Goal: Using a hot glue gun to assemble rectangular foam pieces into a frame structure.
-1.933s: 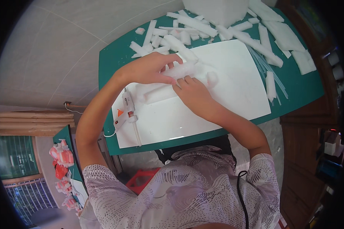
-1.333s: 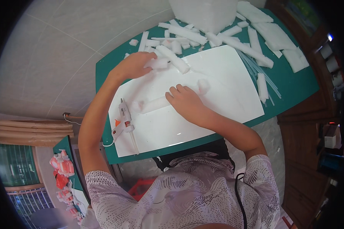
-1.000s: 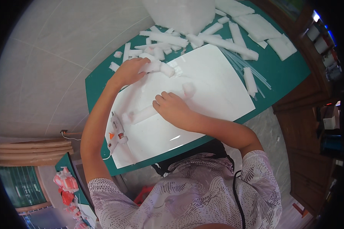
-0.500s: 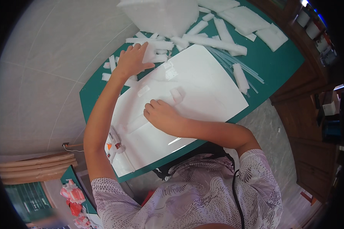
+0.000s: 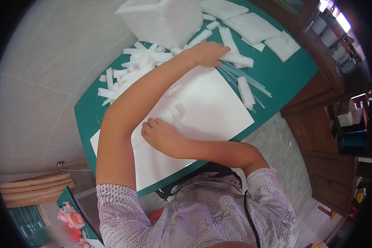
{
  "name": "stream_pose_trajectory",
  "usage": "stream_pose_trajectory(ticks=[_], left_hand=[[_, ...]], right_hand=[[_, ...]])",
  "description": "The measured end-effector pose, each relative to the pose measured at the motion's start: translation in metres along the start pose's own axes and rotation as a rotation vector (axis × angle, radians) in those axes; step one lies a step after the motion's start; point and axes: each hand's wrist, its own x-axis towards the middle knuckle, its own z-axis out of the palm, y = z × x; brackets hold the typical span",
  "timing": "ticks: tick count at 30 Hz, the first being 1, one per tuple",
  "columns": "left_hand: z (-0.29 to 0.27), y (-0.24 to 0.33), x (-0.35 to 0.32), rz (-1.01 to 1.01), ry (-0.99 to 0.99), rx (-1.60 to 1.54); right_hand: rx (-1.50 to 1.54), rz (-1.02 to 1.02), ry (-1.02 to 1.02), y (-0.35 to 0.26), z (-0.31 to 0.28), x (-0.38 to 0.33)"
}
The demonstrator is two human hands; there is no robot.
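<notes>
Fabric of a patterned shirt (image 5: 202,215) fills the lower middle of the frame, and both bare forearms go up from it onto the green table (image 5: 84,118). The right hand (image 5: 159,133) lies palm down near the centre, on the large white sheet (image 5: 211,111); its fingers are loosely bent and hold nothing. Just above its fingertips, a short white foam piece (image 5: 177,112) rests on the sheet, very near but, as far as I can see, not touching. The left arm stretches long, diagonally toward the upper middle. There the left hand (image 5: 208,53) is laid over a white foam strip (image 5: 240,60) at the far edge of the sheet, fingers curled down on it; if it really grips, I cannot tell. Behind it stands a big foam block (image 5: 165,20), with many cut foam strips (image 5: 128,74) scattered to the upper left and flat foam slabs (image 5: 256,29) to the upper right.
</notes>
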Motion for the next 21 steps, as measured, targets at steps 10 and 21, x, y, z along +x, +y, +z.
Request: stream_pose_trajectory(ticks=[10,21], left_hand=[[-0.029,0.000,-0.006,0.143,0.166,-0.125],[-0.162,0.001,-0.135,-0.211,0.260,-0.851]], right_hand=[[0.037,-0.002,0.059,0.004,-0.001,0.001],[0.088,-0.070,0.060,0.011,-0.005,-0.002]])
